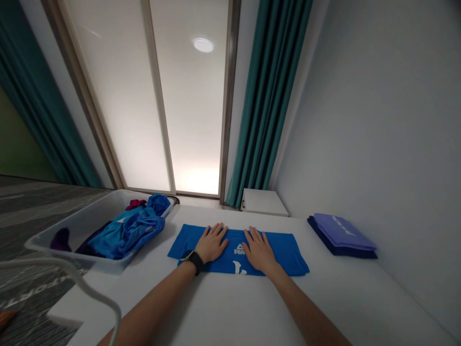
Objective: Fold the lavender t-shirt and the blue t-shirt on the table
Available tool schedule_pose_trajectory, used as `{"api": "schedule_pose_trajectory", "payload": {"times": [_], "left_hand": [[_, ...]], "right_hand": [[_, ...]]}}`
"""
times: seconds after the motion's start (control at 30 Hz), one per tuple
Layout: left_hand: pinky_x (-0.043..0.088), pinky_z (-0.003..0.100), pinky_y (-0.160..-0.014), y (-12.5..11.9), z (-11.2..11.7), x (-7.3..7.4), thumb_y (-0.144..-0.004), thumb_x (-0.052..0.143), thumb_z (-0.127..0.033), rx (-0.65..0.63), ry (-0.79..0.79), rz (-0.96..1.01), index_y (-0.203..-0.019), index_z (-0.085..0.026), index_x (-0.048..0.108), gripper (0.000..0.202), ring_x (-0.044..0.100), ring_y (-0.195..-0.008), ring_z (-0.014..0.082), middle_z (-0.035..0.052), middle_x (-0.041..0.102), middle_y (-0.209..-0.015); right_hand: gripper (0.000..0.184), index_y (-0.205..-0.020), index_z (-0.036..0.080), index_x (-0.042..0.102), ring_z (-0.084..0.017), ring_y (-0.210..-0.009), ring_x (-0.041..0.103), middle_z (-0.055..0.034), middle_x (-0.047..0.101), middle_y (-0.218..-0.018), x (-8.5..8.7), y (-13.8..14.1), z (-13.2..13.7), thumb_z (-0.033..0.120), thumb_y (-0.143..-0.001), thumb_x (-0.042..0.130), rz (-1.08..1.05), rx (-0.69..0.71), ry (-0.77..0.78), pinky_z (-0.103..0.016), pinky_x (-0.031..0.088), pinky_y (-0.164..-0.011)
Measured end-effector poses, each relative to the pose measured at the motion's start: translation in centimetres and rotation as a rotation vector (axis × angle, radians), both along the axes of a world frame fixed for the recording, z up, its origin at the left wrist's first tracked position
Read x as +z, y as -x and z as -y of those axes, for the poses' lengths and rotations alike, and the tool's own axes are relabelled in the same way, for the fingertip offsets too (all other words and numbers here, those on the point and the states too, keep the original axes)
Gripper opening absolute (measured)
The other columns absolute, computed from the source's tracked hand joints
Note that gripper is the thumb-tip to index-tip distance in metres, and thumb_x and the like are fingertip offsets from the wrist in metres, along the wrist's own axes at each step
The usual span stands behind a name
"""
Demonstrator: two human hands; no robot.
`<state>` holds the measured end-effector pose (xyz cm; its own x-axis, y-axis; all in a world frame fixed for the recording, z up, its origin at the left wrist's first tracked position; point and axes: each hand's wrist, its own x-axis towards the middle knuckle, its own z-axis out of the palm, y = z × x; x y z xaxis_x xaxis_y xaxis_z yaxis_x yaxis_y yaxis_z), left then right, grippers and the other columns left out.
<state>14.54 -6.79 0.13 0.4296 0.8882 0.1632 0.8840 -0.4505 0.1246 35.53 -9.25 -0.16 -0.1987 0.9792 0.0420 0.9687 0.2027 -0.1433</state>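
Observation:
A blue shirt with white lettering lies folded into a wide flat strip across the white table. My left hand, with a black watch on its wrist, rests flat on the shirt left of the lettering, fingers stretched out. Just right of the lettering, my right hand presses flat on the same cloth, its fingers spread. Neither hand grips anything. Under both palms the fabric is hidden.
On the left, a clear plastic bin holds crumpled blue clothes and a red piece. Folded purple and navy garments are stacked at the right by the wall. A white cabinet stands beyond the table; a pale cable curves lower left.

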Motion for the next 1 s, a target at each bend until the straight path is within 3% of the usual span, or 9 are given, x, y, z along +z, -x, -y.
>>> {"api": "schedule_pose_trajectory", "payload": {"times": [0.17, 0.63, 0.83, 1.0], "left_hand": [[0.024, 0.048, -0.115, 0.8, -0.4, 0.2, -0.099, 0.034, -0.041, -0.003, 0.009, -0.006, -0.146, -0.020, 0.039, 0.052, 0.033, -0.141, 0.0253, 0.0111, 0.039, -0.152], [0.025, 0.046, -0.115, -0.2, 3.7, -0.2, -0.100, 0.031, -0.045, -0.038, -0.020, 0.040, -0.148, -0.021, 0.036, 0.053, 0.031, -0.142, 0.0241, 0.0086, 0.036, -0.153], [0.022, 0.042, -0.117, 5.1, 3.5, 0.5, -0.102, 0.025, -0.046, -0.118, -0.018, 0.057, -0.151, -0.022, 0.029, 0.055, 0.029, -0.143, 0.0204, 0.0070, 0.033, -0.155], [0.023, 0.041, -0.117, 10.4, 3.6, 0.2, -0.103, 0.026, -0.043, -0.167, 0.001, 0.069, -0.151, -0.024, 0.028, 0.052, 0.031, -0.142, 0.0198, 0.0062, 0.034, -0.154]], "right_hand": [[0.059, -0.152, 0.020, 0.026, -0.021, -0.146, 0.015, -0.0076, 0.023, -0.158, -0.2, -1.1, -0.5, 0.046, -0.099, 0.020, 0.001, -0.023, 0.038, -0.046, 0.008, -0.117], [0.059, -0.151, 0.024, 0.028, -0.022, -0.145, 0.019, -0.0050, 0.027, -0.157, -0.9, -2.8, 3.6, 0.048, -0.098, 0.022, 0.008, -0.062, 0.024, -0.047, 0.008, -0.117], [0.057, -0.150, 0.021, 0.032, -0.023, -0.145, 0.020, -0.0079, 0.028, -0.157, 0.4, -1.6, 3.1, 0.045, -0.098, 0.024, -0.004, -0.002, 0.027, -0.048, 0.009, -0.118], [0.052, -0.147, 0.020, 0.037, -0.022, -0.144, 0.024, -0.0088, 0.034, -0.154, 1.3, 3.2, 2.1, 0.035, -0.099, 0.025, -0.050, 0.219, -0.054, -0.046, 0.010, -0.118]]}}
